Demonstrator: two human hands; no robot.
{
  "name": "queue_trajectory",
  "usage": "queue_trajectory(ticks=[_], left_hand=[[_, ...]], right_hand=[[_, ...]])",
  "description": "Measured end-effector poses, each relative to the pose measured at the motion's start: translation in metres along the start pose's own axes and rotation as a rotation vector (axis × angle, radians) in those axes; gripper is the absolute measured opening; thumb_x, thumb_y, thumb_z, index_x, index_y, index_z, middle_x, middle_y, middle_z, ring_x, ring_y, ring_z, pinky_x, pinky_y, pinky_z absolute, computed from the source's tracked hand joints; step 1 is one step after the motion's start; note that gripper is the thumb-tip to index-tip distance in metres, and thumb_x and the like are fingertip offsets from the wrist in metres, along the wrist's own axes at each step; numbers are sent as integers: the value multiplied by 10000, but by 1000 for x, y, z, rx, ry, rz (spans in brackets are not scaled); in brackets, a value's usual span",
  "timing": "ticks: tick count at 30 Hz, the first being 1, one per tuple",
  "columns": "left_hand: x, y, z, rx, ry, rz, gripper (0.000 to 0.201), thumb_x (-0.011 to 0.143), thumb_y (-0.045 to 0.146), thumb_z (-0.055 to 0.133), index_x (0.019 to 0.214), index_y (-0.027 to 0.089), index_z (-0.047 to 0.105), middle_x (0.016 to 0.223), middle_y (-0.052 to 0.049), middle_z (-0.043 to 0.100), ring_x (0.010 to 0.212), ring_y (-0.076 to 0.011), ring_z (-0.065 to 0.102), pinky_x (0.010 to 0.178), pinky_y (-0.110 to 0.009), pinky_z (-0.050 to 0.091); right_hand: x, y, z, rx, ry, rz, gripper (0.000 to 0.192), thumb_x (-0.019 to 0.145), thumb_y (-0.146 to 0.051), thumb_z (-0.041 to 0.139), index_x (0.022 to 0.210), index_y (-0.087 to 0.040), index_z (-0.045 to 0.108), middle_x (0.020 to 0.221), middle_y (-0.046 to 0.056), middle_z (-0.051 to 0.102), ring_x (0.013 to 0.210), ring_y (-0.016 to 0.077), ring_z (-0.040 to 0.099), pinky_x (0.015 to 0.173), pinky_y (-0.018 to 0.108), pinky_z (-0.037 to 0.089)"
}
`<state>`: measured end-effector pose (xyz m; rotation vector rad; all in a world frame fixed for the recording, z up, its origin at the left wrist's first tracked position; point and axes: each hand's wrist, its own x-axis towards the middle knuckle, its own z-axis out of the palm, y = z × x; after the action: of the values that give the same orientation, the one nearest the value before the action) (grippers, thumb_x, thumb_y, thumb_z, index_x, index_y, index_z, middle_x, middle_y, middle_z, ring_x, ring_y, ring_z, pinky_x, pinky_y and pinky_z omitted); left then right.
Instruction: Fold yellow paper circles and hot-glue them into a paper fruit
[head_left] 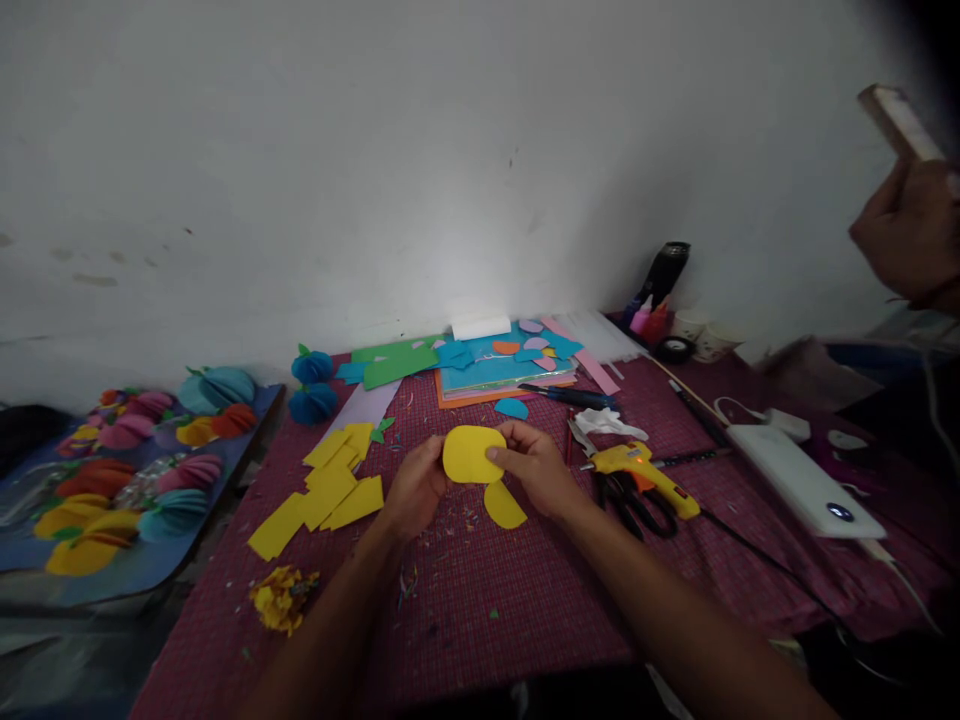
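Observation:
A rounded yellow paper cut-out (469, 454) is held between both hands above the maroon checked table (480, 610). My left hand (415, 491) pinches its left edge and my right hand (535, 466) grips its right side with the thumb on top. A second yellow rounded piece (504, 505) lies on the cloth just below my right hand. To the left of my left hand, several yellow paper scraps (330, 490) are spread out.
A yellow glue gun (646, 472) and black scissors (634, 503) lie right of my hands. Coloured paper sheets (495, 368) are stacked at the back. Finished paper balls (127, 480) fill a board at left. Another person's hand (909, 228) holds an object at upper right.

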<state>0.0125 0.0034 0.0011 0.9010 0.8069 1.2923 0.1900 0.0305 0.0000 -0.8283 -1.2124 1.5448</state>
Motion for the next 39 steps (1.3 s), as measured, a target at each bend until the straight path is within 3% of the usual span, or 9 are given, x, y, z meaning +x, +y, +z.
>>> queue_trajectory(ticks=[6, 10, 17, 21, 24, 27, 30, 32, 39], left_hand=[[2, -9, -13, 229, 17, 33, 356, 715, 324, 838, 1003, 152, 716, 920, -46, 744, 797, -174, 670, 776, -298, 520], [1, -10, -14, 368, 21, 40, 303, 744, 341, 810, 954, 149, 706, 883, -32, 718, 769, -157, 634, 736, -274, 498], [-1, -7, -9, 540, -69, 96, 223, 783, 331, 759, 889, 144, 698, 807, -5, 602, 732, -133, 543, 671, -234, 439], [0, -7, -9, 597, -43, 99, 210, 792, 344, 742, 830, 145, 687, 773, 6, 569, 710, -128, 513, 652, -228, 414], [0, -7, -10, 600, -2, 118, 211, 784, 350, 747, 794, 153, 672, 759, 9, 580, 708, -133, 515, 663, -233, 412], [1, -7, -11, 579, 2, 122, 216, 788, 362, 746, 800, 158, 675, 762, 4, 603, 715, -142, 528, 680, -241, 419], [1, -5, -11, 578, -3, 129, 214, 810, 371, 726, 837, 162, 689, 800, -14, 633, 755, -157, 553, 710, -252, 434], [1, -4, -9, 596, -14, 144, 203, 833, 367, 703, 848, 165, 692, 813, -20, 638, 775, -162, 560, 724, -256, 439], [1, -4, -7, 585, -94, 157, 173, 838, 336, 699, 856, 165, 720, 790, -5, 621, 721, -141, 540, 676, -241, 433]], right_hand=[[-2, 0, -1, -47, -63, 6, 331, 692, -416, 813, 845, -188, 629, 735, -27, 623, 628, 123, 546, 572, 231, 414], [-2, 2, -2, -77, -80, 22, 332, 692, -414, 806, 873, -177, 660, 769, -16, 641, 640, 127, 558, 588, 242, 423], [-2, 5, -2, -187, -46, 37, 256, 729, -402, 745, 779, -170, 650, 670, -31, 572, 569, 111, 488, 520, 228, 364], [-4, 0, 1, -176, -82, 2, 277, 720, -417, 763, 819, -182, 656, 711, -26, 599, 599, 121, 512, 546, 235, 395], [-5, -2, -1, -161, -93, -63, 313, 821, -493, 668, 891, -188, 680, 779, 5, 635, 664, 146, 548, 590, 254, 428], [-3, 0, -5, -166, -14, -150, 350, 917, -492, 518, 910, -197, 707, 870, 48, 672, 773, 183, 584, 672, 290, 467], [-1, 2, -9, -140, 17, -194, 208, 839, -334, 598, 959, -209, 711, 943, 47, 684, 868, 200, 604, 763, 310, 483], [-2, 2, -8, -116, -11, -184, 238, 766, -258, 646, 993, -212, 698, 945, 30, 676, 859, 191, 609, 765, 306, 484], [-2, 5, 0, -180, -46, -90, 304, 706, -312, 764, 971, -205, 660, 838, -5, 639, 689, 141, 570, 612, 259, 463]])
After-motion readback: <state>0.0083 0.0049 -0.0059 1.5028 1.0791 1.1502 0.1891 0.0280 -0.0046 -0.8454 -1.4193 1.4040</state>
